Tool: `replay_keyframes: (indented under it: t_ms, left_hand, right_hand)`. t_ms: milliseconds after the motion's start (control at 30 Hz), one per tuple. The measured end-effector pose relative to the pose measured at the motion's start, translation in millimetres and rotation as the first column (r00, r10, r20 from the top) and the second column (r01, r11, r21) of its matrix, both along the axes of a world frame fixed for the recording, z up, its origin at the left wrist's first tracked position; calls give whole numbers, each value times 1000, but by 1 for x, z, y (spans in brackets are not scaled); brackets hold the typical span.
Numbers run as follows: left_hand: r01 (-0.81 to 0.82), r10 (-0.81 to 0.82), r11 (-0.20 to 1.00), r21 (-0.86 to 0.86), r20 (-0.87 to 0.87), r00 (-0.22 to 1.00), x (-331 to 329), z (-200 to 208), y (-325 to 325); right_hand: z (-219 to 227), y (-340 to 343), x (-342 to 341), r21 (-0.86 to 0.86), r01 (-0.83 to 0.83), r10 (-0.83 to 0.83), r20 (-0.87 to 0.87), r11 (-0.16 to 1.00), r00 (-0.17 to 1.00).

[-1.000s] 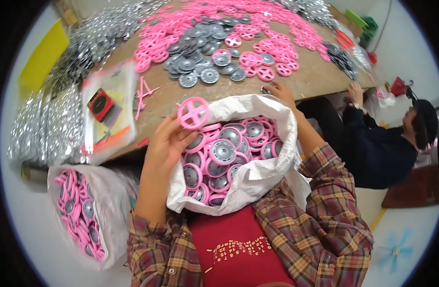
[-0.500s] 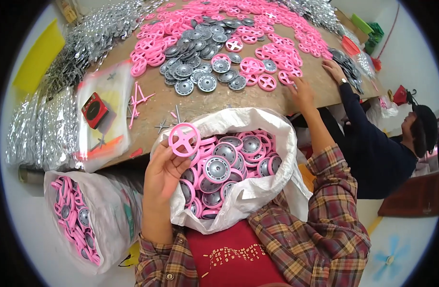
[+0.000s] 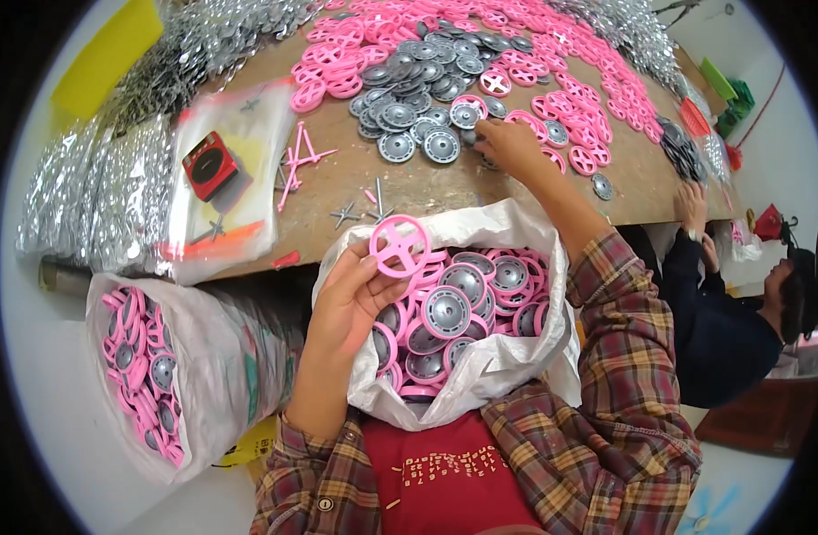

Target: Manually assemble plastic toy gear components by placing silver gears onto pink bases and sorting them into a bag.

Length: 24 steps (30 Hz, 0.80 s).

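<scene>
My left hand (image 3: 353,294) pinches a pink four-spoked toy wheel ring (image 3: 401,247) upright above the mouth of a white woven sack (image 3: 373,390). Inside the sack lie many pink rings fitted with grey discs, such as an assembled wheel (image 3: 446,310). Across the table, my right hand (image 3: 516,152) is at the near right edge of a heap of grey wheel discs (image 3: 399,116). Its fingertips are closed on a grey disc (image 3: 468,137), partly hidden by the fingers. Loose pink rings (image 3: 583,160) lie to the right of this hand.
A second full sack (image 3: 199,357) stands at lower left. On the table (image 3: 320,192) are a red box-shaped device (image 3: 210,167) on plastic bags, pink sticks (image 3: 295,165) and grey star-shaped pieces (image 3: 344,214). Silvery strips line the left. A co-worker (image 3: 730,330) sits at the right, hands by dark pieces.
My right hand has moved left from the pink rings to the grey discs. My left hand still holds its ring. The view has shifted, and the co-worker's second hand now shows.
</scene>
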<state>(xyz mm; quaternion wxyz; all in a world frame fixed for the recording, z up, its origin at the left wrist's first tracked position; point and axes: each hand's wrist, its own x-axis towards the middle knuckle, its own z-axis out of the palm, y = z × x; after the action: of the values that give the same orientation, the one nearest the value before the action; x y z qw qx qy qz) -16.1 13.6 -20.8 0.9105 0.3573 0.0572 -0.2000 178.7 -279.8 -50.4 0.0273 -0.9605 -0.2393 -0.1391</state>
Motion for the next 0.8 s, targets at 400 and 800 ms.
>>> replay_keyframes:
  t_ms: [400,800]
  left_hand:
    - [25,-20,993,-119,41,999,-9,19,-1]
    - [-69,-71,918,392,333,940,-37,38,-21]
  right_hand:
    - [121,75,-159,32,-615,570,343,787,747]
    - [78,74,-213,872,305,408,-456,383,791]
